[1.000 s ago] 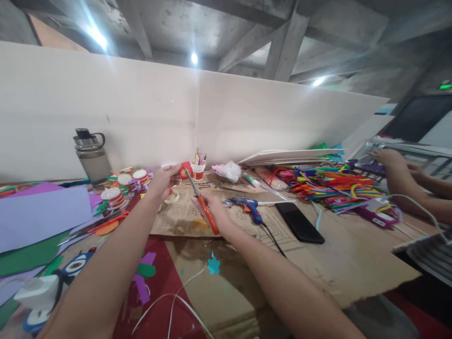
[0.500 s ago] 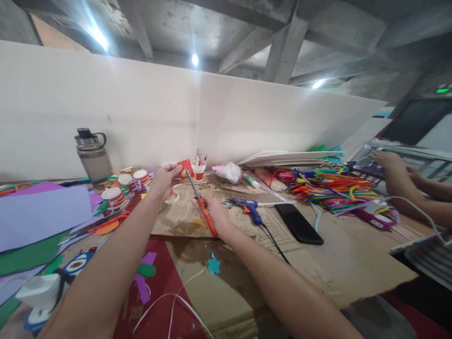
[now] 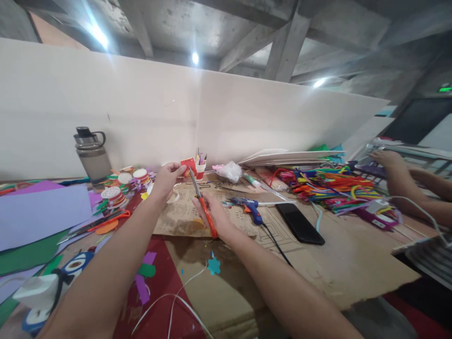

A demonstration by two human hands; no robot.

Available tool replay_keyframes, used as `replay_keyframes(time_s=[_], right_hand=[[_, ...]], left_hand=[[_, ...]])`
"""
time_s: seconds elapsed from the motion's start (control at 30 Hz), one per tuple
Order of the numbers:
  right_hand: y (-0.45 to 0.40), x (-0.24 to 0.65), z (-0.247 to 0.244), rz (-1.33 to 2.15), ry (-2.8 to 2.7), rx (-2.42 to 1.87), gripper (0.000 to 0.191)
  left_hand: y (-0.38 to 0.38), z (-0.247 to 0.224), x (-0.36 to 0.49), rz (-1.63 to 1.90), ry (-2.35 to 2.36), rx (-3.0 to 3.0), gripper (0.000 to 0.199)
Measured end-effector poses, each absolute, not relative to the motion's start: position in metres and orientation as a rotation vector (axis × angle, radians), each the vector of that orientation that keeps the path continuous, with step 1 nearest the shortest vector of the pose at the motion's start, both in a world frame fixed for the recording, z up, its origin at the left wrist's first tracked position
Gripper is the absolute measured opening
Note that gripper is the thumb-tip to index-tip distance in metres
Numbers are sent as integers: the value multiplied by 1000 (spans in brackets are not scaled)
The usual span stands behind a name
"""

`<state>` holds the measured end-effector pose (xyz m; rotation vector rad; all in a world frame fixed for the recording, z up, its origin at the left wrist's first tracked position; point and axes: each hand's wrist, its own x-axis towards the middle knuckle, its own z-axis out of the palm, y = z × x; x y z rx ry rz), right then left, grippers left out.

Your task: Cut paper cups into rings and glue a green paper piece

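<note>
My left hand (image 3: 168,180) pinches a small red piece of paper or card (image 3: 188,166) by its left side, holding it up over the table. In my right hand (image 3: 216,214) is a pair of scissors (image 3: 205,209) with orange-red handles, its fingers wrapped round them. The blades point up and away, and their tips lie at the lower right edge of the red piece; whether they cut into it I cannot tell. Just behind stands a paper cup (image 3: 200,170) of pens, partly hidden by the red piece. Brown cardboard (image 3: 176,223) spreads beneath both hands.
Right of my hands lie a blue glue gun (image 3: 252,211) with its cord, a black phone (image 3: 299,223) and heaped pipe cleaners (image 3: 332,186). To the left are decorated paper cups (image 3: 115,197), coloured sheets (image 3: 42,214) and a bottle (image 3: 92,155). Another person's arm (image 3: 399,179) reaches in at far right.
The red piece in my left hand has shifted slightly right and now covers more of the pen cup. The scissors' blades appear a little more open. My right hand has hardly moved.
</note>
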<state>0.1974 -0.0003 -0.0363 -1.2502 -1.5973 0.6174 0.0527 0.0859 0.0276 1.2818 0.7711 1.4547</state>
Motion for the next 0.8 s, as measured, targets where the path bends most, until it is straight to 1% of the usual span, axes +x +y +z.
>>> replay_keyframes(time_s=[0.13,0.47,0.67,0.8], right_hand=[[3,200,-37,723,-1604,-1122,32],[3,196,-36,654,-1572,-1188,37],[-2,195,-32,618,-1563,-1179,38],[-7,197,-25,606,-1607,-1172,37]], left_hand=[[87,26,55,1466,780,1282,36],[87,25,56,1444,778,1260,33],[87,24,57,1432,785,1234,37],[87,26,53,1384,767,1188,35]])
